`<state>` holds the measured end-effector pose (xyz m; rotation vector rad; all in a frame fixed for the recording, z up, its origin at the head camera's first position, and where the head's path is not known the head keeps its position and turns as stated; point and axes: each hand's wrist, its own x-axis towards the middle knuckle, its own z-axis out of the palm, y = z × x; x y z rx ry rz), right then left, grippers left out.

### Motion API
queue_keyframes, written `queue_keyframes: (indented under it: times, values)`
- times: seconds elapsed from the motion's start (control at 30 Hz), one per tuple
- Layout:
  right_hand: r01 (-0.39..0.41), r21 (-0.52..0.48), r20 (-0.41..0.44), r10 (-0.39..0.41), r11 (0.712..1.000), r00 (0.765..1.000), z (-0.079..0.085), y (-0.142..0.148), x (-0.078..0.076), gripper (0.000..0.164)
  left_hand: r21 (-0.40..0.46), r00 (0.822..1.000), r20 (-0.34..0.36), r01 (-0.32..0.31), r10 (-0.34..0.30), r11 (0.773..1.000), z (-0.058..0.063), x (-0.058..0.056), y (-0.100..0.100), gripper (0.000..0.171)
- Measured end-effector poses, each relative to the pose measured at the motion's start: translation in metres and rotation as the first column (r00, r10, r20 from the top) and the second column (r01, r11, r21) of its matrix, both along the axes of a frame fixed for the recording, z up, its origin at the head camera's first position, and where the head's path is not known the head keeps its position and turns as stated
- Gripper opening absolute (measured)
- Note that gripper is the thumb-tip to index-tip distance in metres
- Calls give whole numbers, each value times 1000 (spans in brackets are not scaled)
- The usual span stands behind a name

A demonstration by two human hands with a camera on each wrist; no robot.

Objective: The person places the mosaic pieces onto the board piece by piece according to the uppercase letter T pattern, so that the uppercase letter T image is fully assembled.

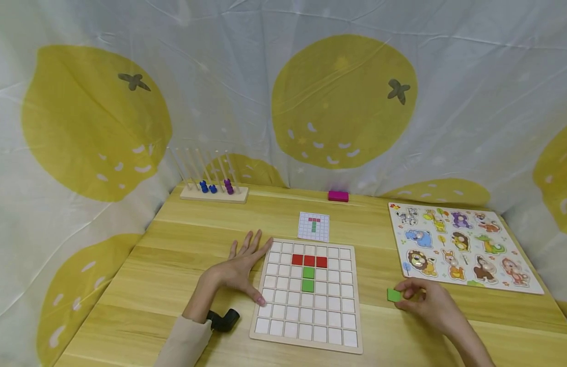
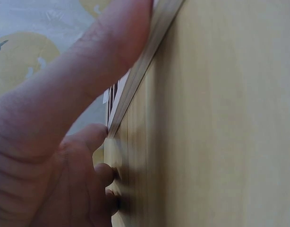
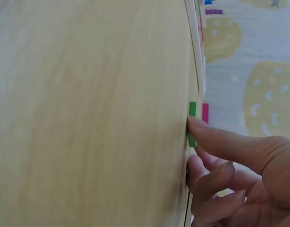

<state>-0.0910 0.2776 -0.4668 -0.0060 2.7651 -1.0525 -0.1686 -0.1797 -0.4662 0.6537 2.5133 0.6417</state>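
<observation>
My right hand pinches a green square tile between thumb and fingers, to the right of the wooden grid board. In the right wrist view the same tile shows edge-on, close over the table. Along the board's left edge my left hand is spread, its thumb and index finger touching the frame. White squares fill most of the grid. Three red tiles form a row near its top, and two green tiles run down below the middle one.
Behind the board lies a pattern card with a red and green T. An animal puzzle board is at right. At the back stand a bead-and-peg rack and a magenta block. A black curved object sits by the left wrist.
</observation>
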Motion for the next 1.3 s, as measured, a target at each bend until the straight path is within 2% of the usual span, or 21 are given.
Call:
queue_keyframes:
  times: [0.23, 0.47, 0.67, 0.97, 1.3]
  values:
    - [-15, 12, -16, 15, 1000, 1000, 0, -4, 0, 30, -1, 1000, 0, 4, -4, 1000, -1, 0, 0, 147]
    - [-17, -118, 48, 22, 993, 999, 9, -25, -7, 28, 0, 1000, 1, 7, -7, 1000, 1, -1, 0, 146]
    - [-38, -193, 64, 51, 980, 997, 13, -52, -9, 24, -9, 1000, -6, 4, -4, 1000, 0, -2, 0, 147]
    - [-175, -253, -49, 168, 951, 985, 14, -90, -11, 21, -2, 1000, -4, 1, -1, 1000, -1, -1, -1, 147]
    - [-194, -271, -42, 190, 943, 981, 13, -132, -10, 19, -7, 1000, -9, 0, 0, 1000, 0, -1, 0, 146]
